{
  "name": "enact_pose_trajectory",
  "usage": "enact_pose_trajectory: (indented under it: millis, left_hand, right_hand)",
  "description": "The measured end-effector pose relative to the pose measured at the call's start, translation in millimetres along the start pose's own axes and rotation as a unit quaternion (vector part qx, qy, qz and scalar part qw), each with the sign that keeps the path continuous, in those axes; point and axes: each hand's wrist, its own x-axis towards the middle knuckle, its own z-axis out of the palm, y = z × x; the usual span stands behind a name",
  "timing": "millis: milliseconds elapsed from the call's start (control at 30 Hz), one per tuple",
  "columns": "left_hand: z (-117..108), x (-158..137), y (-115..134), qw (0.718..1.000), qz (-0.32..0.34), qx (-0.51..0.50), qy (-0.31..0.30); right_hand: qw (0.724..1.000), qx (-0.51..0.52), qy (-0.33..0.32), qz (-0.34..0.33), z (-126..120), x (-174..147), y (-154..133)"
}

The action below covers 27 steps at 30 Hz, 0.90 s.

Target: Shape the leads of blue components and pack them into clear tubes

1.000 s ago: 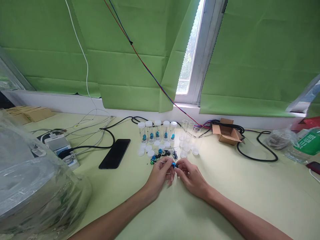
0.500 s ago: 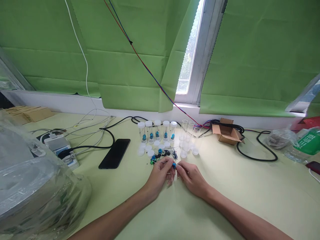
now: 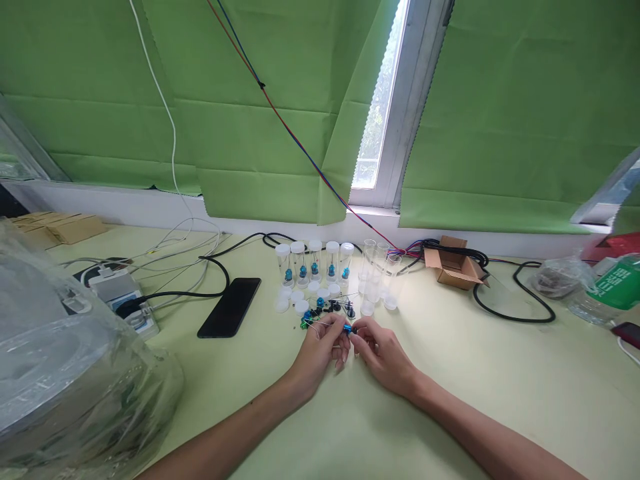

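My left hand (image 3: 319, 350) pinches a small blue part (image 3: 347, 329) that has a thin metal rod running off to the left. At its other end, the fingertips of my right hand (image 3: 384, 350) are closed on a small dark piece (image 3: 355, 330), which meets the blue part. Just beyond the hands lie loose black parts (image 3: 336, 307), a blue part (image 3: 321, 303) and green parts (image 3: 304, 323), some with thin rods. Several clear tubes (image 3: 315, 263) with white lids stand behind, each holding a blue part. Uncapped clear tubes (image 3: 373, 288) are at their right.
White lids (image 3: 301, 307) lie before the capped tubes. A black phone (image 3: 229, 308) and a power strip with cables (image 3: 143, 320) are on the left, beside a plastic-wrapped object (image 3: 90, 373). To the right are an open cardboard box (image 3: 454, 267), black cable (image 3: 520, 321) and a bottle (image 3: 613, 290).
My right hand has shifted slightly left, its fingers turning a little at the blue part's end. My left hand stays nearly still.
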Motion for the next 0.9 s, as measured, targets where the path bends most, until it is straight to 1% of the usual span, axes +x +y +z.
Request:
enact_pose_trajectory:
  millis: [300,533,900]
  left_hand:
    - [1.0,-1.1,0.7,1.0,-0.003,0.003,-0.004]
    - [0.6,-1.3,0.8,1.0,0.004,-0.017,0.005]
    - [1.6,-2.1,2.9,1.0,0.0,-0.009,-0.009]
  right_hand:
    - [1.0,-0.017,-0.005,-0.006,-2.7,2.7,-4.5]
    - [1.0,0.009,-0.001,0.016,-0.1,0.2,-1.3]
    - [1.0,-0.008,-0.011,0.004,-1.9,0.8,-1.4]
